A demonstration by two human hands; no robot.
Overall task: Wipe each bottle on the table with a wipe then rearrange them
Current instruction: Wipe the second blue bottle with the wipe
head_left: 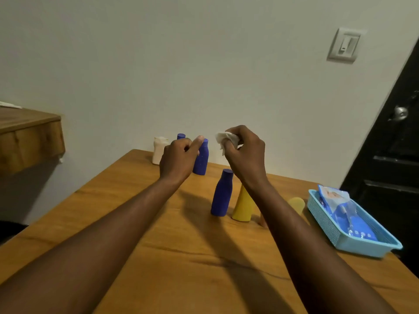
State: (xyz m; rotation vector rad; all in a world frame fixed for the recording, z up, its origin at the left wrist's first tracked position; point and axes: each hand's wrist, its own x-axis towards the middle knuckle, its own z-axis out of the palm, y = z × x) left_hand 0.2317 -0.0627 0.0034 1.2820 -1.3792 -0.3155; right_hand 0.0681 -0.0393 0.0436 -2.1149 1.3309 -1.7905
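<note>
Gripped matte deep-blue plastic bottle [201,163] at its neck with left hand [176,158], upright near far edge of the wooden table [136,223], near a white bottle [158,151]. Clutched crumpled white wipe [226,138] in right hand [246,155], raised above a second blue bottle [222,193] and a yellow tapered bottle [242,205].

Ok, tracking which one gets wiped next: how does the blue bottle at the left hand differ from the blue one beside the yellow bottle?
The far blue bottle is held by the left hand; the near blue bottle stands untouched. The far one sits towards the wall, the near one beside the yellow bottle. Both dark blue, same shape.
</note>
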